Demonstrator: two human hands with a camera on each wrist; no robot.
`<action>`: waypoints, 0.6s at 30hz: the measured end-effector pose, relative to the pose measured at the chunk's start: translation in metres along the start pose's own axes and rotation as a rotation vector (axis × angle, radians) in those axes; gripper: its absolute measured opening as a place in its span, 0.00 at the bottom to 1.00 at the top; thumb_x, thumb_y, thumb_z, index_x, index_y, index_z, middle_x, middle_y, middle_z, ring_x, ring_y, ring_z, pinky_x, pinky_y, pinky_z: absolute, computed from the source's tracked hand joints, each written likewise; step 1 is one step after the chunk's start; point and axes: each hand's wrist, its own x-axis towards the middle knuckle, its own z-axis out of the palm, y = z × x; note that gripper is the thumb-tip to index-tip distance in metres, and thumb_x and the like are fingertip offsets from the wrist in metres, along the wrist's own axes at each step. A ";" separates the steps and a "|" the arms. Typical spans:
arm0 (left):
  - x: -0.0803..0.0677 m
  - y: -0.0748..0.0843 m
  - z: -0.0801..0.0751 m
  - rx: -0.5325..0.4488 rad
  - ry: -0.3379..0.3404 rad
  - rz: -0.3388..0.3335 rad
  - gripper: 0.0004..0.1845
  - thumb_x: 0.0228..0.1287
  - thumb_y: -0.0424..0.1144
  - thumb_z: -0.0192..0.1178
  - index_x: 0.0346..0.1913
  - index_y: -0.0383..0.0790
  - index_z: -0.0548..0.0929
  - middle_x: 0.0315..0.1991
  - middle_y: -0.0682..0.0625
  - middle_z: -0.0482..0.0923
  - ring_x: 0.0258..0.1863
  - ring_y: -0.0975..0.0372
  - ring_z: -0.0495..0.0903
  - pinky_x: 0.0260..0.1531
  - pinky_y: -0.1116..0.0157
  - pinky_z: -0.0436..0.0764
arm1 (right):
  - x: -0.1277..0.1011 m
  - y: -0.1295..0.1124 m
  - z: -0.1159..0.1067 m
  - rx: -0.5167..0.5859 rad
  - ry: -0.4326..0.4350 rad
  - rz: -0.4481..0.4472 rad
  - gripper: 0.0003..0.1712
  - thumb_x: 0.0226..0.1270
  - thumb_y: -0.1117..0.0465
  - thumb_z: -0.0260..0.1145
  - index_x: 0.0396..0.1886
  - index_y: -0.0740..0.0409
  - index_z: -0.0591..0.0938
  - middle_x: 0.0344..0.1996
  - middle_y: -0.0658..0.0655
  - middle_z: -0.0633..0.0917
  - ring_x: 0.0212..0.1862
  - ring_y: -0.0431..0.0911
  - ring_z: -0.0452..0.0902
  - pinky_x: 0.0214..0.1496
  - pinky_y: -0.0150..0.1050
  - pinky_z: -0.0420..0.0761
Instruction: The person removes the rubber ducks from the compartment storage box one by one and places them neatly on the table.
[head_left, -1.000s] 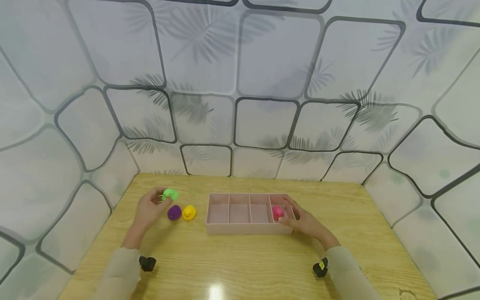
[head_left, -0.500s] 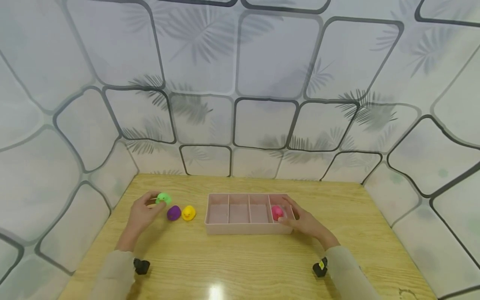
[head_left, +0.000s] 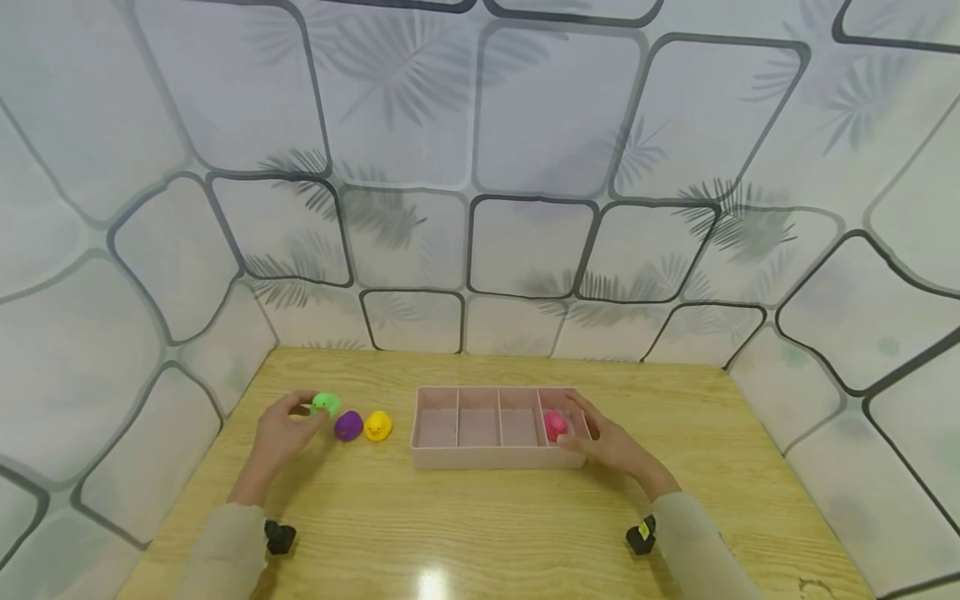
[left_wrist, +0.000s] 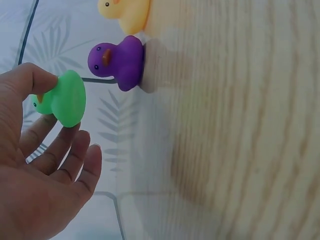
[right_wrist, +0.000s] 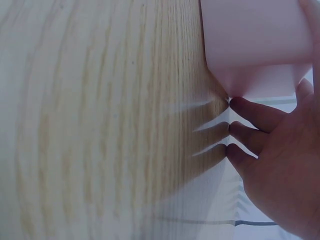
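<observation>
My left hand (head_left: pixel 283 429) pinches a green rubber duck (left_wrist: pixel 70 99) between thumb and fingers, raised above the table at the left. Just right of it, a purple rubber duck (left_wrist: pixel 118 62) sits upright, and a yellow rubber duck (head_left: pixel 378 426) stands beside that one. A pink divided box (head_left: pixel 480 457) lies lengthwise in the middle, with a pink duck (head_left: pixel 555 426) in its rightmost compartment. My right hand (head_left: pixel 611 442) holds the box's right end, thumb over the front rim and index finger near the back corner. Its other fingertips rest on the table in the right wrist view.
The wooden table (head_left: pixel 480 533) meets a patterned fabric backdrop (head_left: pixel 525 250) at its back and sides. Small black wrist cameras hang by both sleeves, one of them the left camera (head_left: pixel 281 537). The box's other compartments hold nothing.
My left hand has moved left and slightly down toward the table with the green rubber duck in it. The right hand, the box and the other ducks have stayed put.
</observation>
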 end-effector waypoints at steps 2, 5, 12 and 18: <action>-0.001 -0.001 0.000 -0.004 -0.008 -0.009 0.25 0.72 0.40 0.64 0.66 0.29 0.78 0.64 0.29 0.78 0.61 0.38 0.78 0.39 0.65 0.81 | 0.000 0.000 0.000 0.000 -0.001 0.003 0.56 0.68 0.33 0.70 0.87 0.30 0.50 0.85 0.61 0.57 0.82 0.69 0.55 0.78 0.74 0.58; -0.001 -0.003 0.001 0.004 -0.004 -0.019 0.26 0.71 0.39 0.64 0.67 0.28 0.78 0.64 0.28 0.78 0.61 0.38 0.78 0.38 0.66 0.81 | -0.001 0.000 0.000 -0.003 -0.001 0.003 0.56 0.68 0.33 0.69 0.87 0.31 0.50 0.85 0.62 0.57 0.82 0.69 0.55 0.78 0.74 0.59; -0.001 -0.010 0.001 0.011 -0.004 -0.019 0.25 0.68 0.37 0.63 0.66 0.30 0.80 0.62 0.29 0.79 0.59 0.39 0.80 0.36 0.66 0.82 | -0.002 -0.001 -0.001 -0.013 -0.001 -0.001 0.56 0.68 0.33 0.69 0.87 0.32 0.50 0.84 0.64 0.58 0.81 0.71 0.56 0.77 0.75 0.60; -0.002 -0.014 -0.002 0.065 -0.028 0.000 0.25 0.69 0.37 0.64 0.66 0.31 0.80 0.63 0.29 0.79 0.60 0.37 0.79 0.37 0.64 0.83 | -0.002 0.000 -0.001 0.009 -0.009 0.002 0.55 0.68 0.34 0.69 0.86 0.30 0.50 0.85 0.63 0.56 0.82 0.70 0.54 0.77 0.75 0.59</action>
